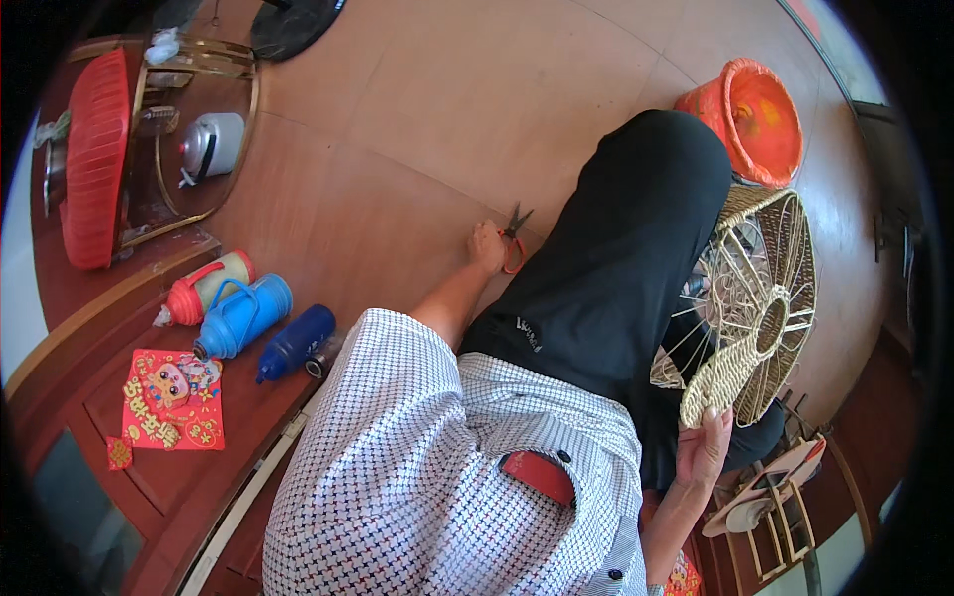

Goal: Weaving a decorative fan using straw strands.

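My left hand (pixel 486 246) is low beside my bent knee, its fingers curled at the orange-handled scissors (pixel 513 256), whose dark blades point away from me. My right hand (pixel 702 447) pinches the braided tip of a woven straw piece (pixel 770 328) with a round opening, spoke-like strands and a lattice body. The straw piece rests at the right side of my black-trousered leg (pixel 606 258), which partly hides it.
An orange bucket (pixel 763 129) stands beyond my knee. At left, flasks (pixel 243 315) and a red paper (pixel 174 402) lie on a wooden surface (pixel 119 497); a gold-framed stand (pixel 243 89) holds a red basin (pixel 94 159) and kettle (pixel 214 147). Wooden furniture (pixel 785 526) is at lower right.
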`<state>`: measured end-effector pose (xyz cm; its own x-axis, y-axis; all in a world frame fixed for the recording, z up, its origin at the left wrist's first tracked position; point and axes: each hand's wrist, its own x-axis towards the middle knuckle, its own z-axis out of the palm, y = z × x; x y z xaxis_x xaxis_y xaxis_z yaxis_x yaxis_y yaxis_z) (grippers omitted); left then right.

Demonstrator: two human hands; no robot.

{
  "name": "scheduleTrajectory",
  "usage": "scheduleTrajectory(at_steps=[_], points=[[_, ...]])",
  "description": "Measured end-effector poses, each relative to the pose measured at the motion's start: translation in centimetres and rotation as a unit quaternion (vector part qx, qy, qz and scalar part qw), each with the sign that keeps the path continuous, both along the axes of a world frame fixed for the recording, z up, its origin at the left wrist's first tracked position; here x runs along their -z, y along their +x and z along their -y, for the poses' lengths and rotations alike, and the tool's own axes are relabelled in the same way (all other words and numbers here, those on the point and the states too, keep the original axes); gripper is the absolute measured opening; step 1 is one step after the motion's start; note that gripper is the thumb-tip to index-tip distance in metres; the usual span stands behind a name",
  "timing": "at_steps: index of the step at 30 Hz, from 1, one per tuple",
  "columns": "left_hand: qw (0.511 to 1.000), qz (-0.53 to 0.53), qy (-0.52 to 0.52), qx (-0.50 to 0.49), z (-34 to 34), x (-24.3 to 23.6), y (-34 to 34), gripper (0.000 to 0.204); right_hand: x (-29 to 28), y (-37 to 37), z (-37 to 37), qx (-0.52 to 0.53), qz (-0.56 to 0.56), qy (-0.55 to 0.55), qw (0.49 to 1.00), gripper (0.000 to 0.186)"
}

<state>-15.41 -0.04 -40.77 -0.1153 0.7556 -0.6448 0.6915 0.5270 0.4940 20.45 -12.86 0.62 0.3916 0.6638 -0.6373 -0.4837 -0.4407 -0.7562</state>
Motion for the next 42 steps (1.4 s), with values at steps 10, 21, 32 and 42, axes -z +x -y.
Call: scheduleTrajectory(at_steps=[10,21,32,42], points=[[0.981,0.074,0.08,0.163,5.4,2.1,-6.4,0.015,-1.1,-2.9,-3.7,-0.006,-0.05,-0.045,0.998,0.069],[0.947,0.292,0.106,-0.081,-8.6,-9.8,-6.7,0.015,-1.7,-2.8,-4.0,0.023,-0.096,-0.012,0.995,0.067],[0.941,0.201,0.208,0.178,-14.8,-44.8,3.4,0.015,1.6,-2.0,-3.1,-0.002,-0.171,0.073,0.982,0.068],[0.831,0.03,0.045,0.553,-3.1,-47.5,8.5,0.02,3.1,-2.2,-2.6,0.008,-0.186,0.134,0.973,0.068]])
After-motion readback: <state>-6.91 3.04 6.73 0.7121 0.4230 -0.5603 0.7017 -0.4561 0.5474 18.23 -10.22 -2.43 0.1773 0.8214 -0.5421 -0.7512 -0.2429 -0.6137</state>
